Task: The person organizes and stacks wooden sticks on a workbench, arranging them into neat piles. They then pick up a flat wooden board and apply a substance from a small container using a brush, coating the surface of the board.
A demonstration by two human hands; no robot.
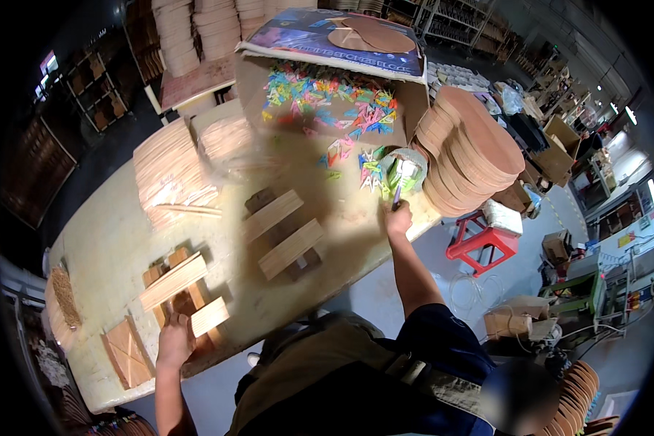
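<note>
My right hand (397,218) is closed around a thin dark handle (396,195). Its far end reaches into a round tub (414,154) with whitish and green contents, so the tip cannot be made out. At the lower left, my left hand (176,340) has its fingers curled against a short pale wood strip (209,317), which lies across a brown wooden block. A second pale strip (173,282) crosses the same block just beyond. To the right, two more pale strips (291,248) rest across another block in shadow.
Colourful small clips (334,98) fill an open cardboard box (258,91) at the back; several have spilled before it. Guitar-shaped wood panels (472,152) are stacked at the right edge. Bundled thin strips (171,171) lie back left. A red stool (483,243) stands beside the table (102,240).
</note>
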